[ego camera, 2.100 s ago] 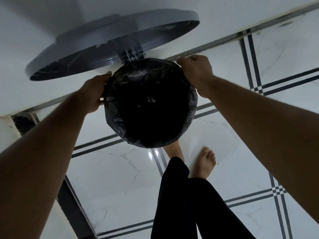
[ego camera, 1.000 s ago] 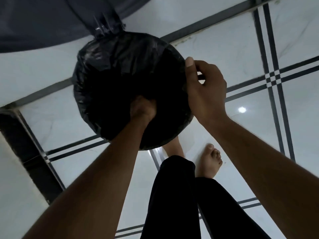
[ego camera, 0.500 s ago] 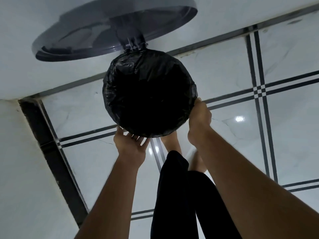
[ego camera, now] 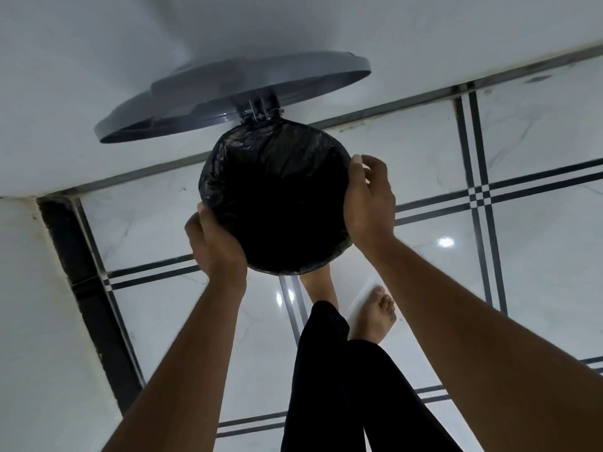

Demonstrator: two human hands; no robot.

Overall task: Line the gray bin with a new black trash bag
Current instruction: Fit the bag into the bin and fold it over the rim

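A black trash bag (ego camera: 274, 197) lines the round bin, seen from straight above, and its edge is folded over the whole rim, hiding the bin's gray body. The gray lid (ego camera: 235, 96) stands raised on its hinge at the far side. My left hand (ego camera: 213, 243) grips the bagged rim at the near left, fingers curled over the plastic. My right hand (ego camera: 370, 203) presses on the rim at the right, thumb against the bag's edge.
The bin stands on glossy white floor tiles with dark double stripes (ego camera: 479, 194), close to a white wall (ego camera: 98, 60). A dark strip (ego camera: 88, 288) runs along another white surface at left. My bare feet (ego camera: 375, 318) and black trouser legs are just below the bin.
Both hands have slid up from the near underside of the rim to its left and right sides. Earlier the left hand was down inside the bag and came out.
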